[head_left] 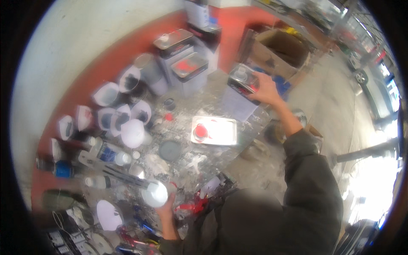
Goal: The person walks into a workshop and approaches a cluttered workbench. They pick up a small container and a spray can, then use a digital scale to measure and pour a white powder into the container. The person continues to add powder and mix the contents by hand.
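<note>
My left hand [166, 208] is closed round a pale cup [154, 194] near the front of the bench. A long grey mixing stick [112, 169] reaches from the cup toward the left. Farther off on the right, my right hand [267, 88] grips the top of a rectangular can [243, 97] with a dark top and pale sides, its fingers bent over the edge beside a round cap. Between the hands stands another rectangular tin [223, 131], its shiny top catching the light round a red cap [200, 131]. Motion blurs the picture.
Several paper cone strainers [132, 132] and cups crowd the paint-stained bench [187, 163] at left. More rectangular cans [190, 68] stand against the back wall. A cardboard box [282, 51] lies beyond my right hand. Red spray guns [195, 206] lie close to my body.
</note>
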`<state>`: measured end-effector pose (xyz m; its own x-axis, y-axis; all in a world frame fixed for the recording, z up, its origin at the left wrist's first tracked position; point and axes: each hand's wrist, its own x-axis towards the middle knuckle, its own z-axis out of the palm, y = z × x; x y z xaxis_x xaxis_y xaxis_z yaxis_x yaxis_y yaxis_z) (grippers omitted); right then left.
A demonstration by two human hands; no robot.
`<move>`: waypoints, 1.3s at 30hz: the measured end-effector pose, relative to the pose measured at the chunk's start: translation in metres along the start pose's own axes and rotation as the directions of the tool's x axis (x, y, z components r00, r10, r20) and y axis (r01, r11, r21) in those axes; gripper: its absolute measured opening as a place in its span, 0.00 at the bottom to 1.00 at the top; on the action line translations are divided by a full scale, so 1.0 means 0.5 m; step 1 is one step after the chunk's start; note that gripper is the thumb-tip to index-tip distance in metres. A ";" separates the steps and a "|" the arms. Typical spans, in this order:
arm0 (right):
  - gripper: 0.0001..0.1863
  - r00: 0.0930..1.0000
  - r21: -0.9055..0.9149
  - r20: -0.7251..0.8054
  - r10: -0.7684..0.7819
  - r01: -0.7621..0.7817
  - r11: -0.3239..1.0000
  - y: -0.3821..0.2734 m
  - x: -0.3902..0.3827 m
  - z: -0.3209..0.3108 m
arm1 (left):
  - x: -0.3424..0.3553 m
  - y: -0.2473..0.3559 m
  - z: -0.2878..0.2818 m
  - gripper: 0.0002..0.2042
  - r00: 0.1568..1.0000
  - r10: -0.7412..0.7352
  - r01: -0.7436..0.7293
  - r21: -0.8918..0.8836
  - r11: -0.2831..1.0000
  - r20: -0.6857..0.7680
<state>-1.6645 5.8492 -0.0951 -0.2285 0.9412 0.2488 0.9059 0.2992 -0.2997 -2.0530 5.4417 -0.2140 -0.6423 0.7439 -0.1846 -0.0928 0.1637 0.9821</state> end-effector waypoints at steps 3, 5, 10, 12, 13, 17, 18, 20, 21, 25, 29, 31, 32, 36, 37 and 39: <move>0.49 0.962 -0.197 -0.118 -0.245 0.219 0.956 -0.085 -0.003 0.016 | 0.017 0.070 0.021 0.32 0.983 -0.055 0.042 -0.080 0.996 -0.175; 0.51 0.898 -0.029 -0.075 -0.433 0.432 0.901 -0.174 -0.040 0.006 | 0.041 0.094 0.010 0.32 0.985 -0.010 0.002 -0.047 0.999 -0.175; 0.60 0.726 0.278 0.393 -0.564 0.491 0.826 -0.235 -0.156 0.115 | 0.098 0.147 0.048 0.30 0.982 0.045 -0.077 -0.170 0.982 -0.184; 0.60 0.783 0.263 0.356 -0.510 0.440 0.859 -0.270 -0.169 0.129 | 0.097 0.180 0.048 0.31 0.987 0.018 -0.065 -0.290 0.955 -0.159; 0.59 0.782 0.288 0.364 -0.506 0.423 0.859 -0.284 -0.169 0.127 | 0.103 0.171 0.034 0.31 0.989 0.031 -0.070 -0.278 0.958 -0.142; 0.56 0.775 0.307 0.350 -0.527 0.436 0.846 -0.292 -0.164 0.113 | 0.104 0.163 0.011 0.31 0.986 0.067 -0.103 -0.237 0.966 -0.154; 0.56 0.772 0.294 0.331 -0.543 0.462 0.837 -0.284 -0.161 0.113 | 0.103 0.165 0.010 0.31 0.987 0.079 -0.109 -0.222 0.969 -0.143; 0.55 0.788 0.340 0.367 -0.494 0.381 0.860 -0.269 -0.151 0.107 | 0.100 0.163 0.004 0.31 0.986 0.086 -0.111 -0.180 0.977 -0.142; 0.55 0.790 0.360 0.428 -0.440 0.298 0.884 -0.264 -0.144 0.095 | 0.099 0.159 0.000 0.31 0.985 0.082 -0.105 -0.153 0.983 -0.153; 0.56 0.825 0.309 0.373 -0.424 0.320 0.896 -0.176 -0.112 0.102 | 0.088 0.152 -0.012 0.31 0.984 0.070 -0.084 -0.083 0.993 -0.164; 0.54 0.848 0.260 0.316 -0.426 0.355 0.898 -0.135 -0.099 0.094 | 0.077 0.098 -0.045 0.32 0.980 0.107 -0.111 -0.016 0.994 -0.165; 0.53 0.850 0.221 0.274 -0.449 0.399 0.890 -0.144 -0.106 0.084 | 0.058 0.091 -0.051 0.32 0.987 0.090 -0.094 -0.031 0.995 -0.133; 0.52 0.847 0.170 0.202 -0.491 0.463 0.870 -0.157 -0.110 0.072 | 0.047 0.087 -0.055 0.31 0.989 0.087 -0.093 -0.040 0.995 -0.123; 0.41 0.832 0.257 -0.024 -0.555 0.541 0.801 -0.286 -0.141 -0.006 | 0.009 0.048 -0.068 0.31 0.993 0.022 -0.040 0.157 0.987 0.117; 0.38 0.857 0.388 0.025 -0.515 0.466 0.795 -0.320 -0.151 -0.023 | 0.001 0.006 -0.067 0.33 0.990 0.062 -0.083 0.168 0.982 0.128; 0.33 0.836 0.640 0.137 -0.532 0.335 0.691 -0.398 -0.173 -0.034 | -0.011 0.025 -0.028 0.37 0.974 0.046 -0.064 0.075 0.995 0.220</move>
<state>-1.8190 5.7054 -0.0411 -0.7218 0.6488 0.2410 0.3215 0.6227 -0.7133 -2.0613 5.4303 -0.2002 -0.4632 0.8748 -0.1424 0.0059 0.1637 0.9865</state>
